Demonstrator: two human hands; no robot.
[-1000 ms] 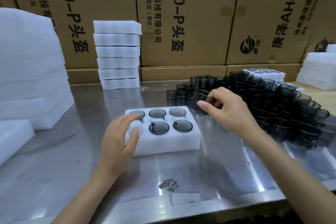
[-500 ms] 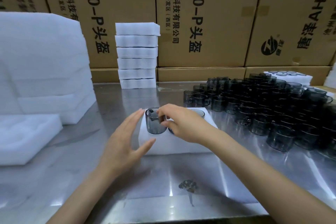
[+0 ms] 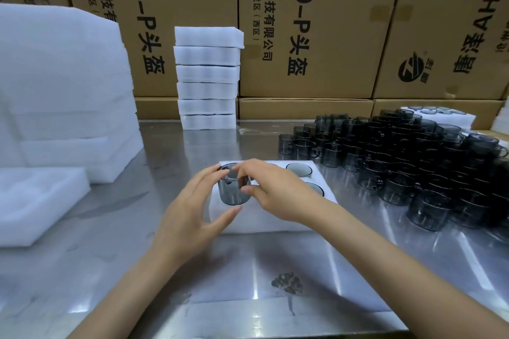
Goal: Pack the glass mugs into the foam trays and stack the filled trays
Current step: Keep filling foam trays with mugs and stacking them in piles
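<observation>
- Reaching in from the right, the right hand [image 3: 278, 190] pinches the rim of a smoky grey glass mug [image 3: 233, 187], upright over the left end of the white foam tray [image 3: 264, 217].
- The left hand [image 3: 192, 212], fingers spread and lightly curved, cups the mug's left side, thumb beneath.
- The tray sits mid-table on the steel table [image 3: 110, 228].

Hidden tray pockets under the hands

The right hand [image 3: 278, 190] covers the foam tray's [image 3: 261, 221] middle pockets; the glass mug's [image 3: 232, 187] handle is unseen behind its fingers.
</observation>
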